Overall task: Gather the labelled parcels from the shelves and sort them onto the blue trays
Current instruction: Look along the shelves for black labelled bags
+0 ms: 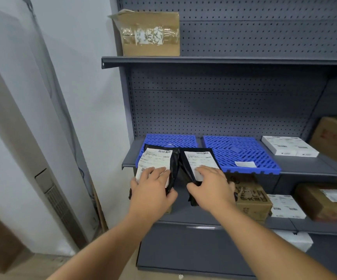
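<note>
Parcels in both hands

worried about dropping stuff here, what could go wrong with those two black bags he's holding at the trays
1. Both black parcels, the left parcel and right parcel, overhang the front edge of the shelf; if the left hand or right hand lets go early, one may slide off.
2. The parcels sit edge to edge over the left tray, so they could end up on one tray, leaving the right tray unused.
</note>
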The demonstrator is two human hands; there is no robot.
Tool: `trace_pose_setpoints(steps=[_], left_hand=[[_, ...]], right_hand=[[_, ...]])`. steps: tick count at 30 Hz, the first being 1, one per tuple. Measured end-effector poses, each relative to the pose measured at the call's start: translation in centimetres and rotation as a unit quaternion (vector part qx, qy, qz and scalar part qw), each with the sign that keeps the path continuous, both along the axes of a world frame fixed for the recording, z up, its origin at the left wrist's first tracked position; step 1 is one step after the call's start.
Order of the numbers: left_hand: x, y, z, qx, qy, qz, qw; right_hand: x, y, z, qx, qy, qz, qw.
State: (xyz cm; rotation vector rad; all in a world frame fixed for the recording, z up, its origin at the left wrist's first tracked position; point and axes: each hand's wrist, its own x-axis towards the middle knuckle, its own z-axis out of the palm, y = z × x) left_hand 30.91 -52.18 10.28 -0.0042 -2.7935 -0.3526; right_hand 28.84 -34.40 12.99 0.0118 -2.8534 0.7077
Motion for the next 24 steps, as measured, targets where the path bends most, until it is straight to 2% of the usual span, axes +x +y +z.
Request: trace_pose_setpoints(steps=[8,17,24], left_hand=[[-7.3,0.5,1.9,-0.011,0.028,0.007,1.000],[-14.5,0.2,3.2,-0.027,0.014,0.040,0.999],[-19.5,-0.8,2.3,-0.031,-0.013,0.034,0.999]], right_hand=[[-7.8,0.4,1.3,-0.019,0.024,0.018,0.999],[-16.2,-0.2,2.4,-0.018,0.033,0.055,0.998],[-20.6,-1.3,1.3,-0.032,0.017,0.046,0.998]])
